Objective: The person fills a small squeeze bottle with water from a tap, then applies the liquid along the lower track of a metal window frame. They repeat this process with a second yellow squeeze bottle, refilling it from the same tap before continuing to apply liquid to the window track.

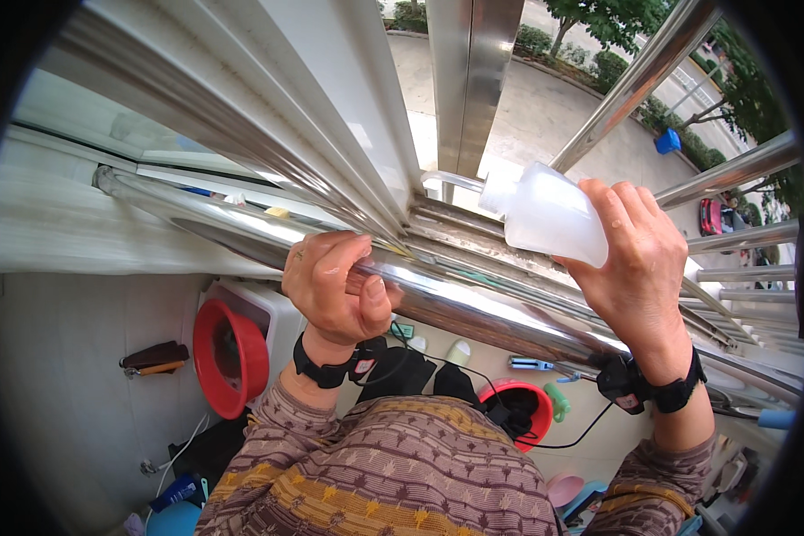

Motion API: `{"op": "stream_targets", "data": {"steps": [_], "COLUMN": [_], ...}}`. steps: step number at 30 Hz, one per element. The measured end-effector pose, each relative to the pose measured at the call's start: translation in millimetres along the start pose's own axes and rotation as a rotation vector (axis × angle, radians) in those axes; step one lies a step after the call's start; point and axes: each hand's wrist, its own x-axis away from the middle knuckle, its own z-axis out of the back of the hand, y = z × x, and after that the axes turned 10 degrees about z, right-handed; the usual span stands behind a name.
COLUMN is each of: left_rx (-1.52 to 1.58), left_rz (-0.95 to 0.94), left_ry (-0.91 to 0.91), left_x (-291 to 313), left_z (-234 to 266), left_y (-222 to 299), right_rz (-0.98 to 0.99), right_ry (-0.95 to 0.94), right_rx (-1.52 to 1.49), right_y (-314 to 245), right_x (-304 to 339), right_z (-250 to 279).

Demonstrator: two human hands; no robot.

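My right hand (634,255) grips a translucent white squeeze bottle (549,214), tilted on its side above the window track (464,234). Its thin bent spout (451,179) points left, with the tip at the corner beside the white window frame (330,98). The track under it looks dirty. My left hand (335,286) is at the thick shiny steel rail (482,308), its fingers loosely curled in and the thumb bent. Nothing shows between those fingers. Water drops glisten on both hands.
Steel bars (634,85) cross outside, with pavement below. A red basin (228,357) leans against a white appliance (277,313) at left. Beneath me stand a red bucket (540,415) and a blue brush-like tool (531,364). Black cables (563,445) run from my wrist straps.
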Motion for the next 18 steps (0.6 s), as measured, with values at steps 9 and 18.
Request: {"op": "stream_targets", "data": {"steps": [9,18], "left_rx": [-0.003,-0.018], "left_rz": [0.017,0.011], "left_ry": [-0.019,-0.025], "left_x": [-0.2,1.5], "left_z": [1.6,2.6], "left_y": [0.8,0.7], "right_rz": [0.057,0.055], "right_ry": [-0.08,-0.107], "right_rx": [0.024,-0.007], "right_y": [-0.6,-2.7], "right_x": [8.0,5.0], "right_z": [7.5,4.3]}}
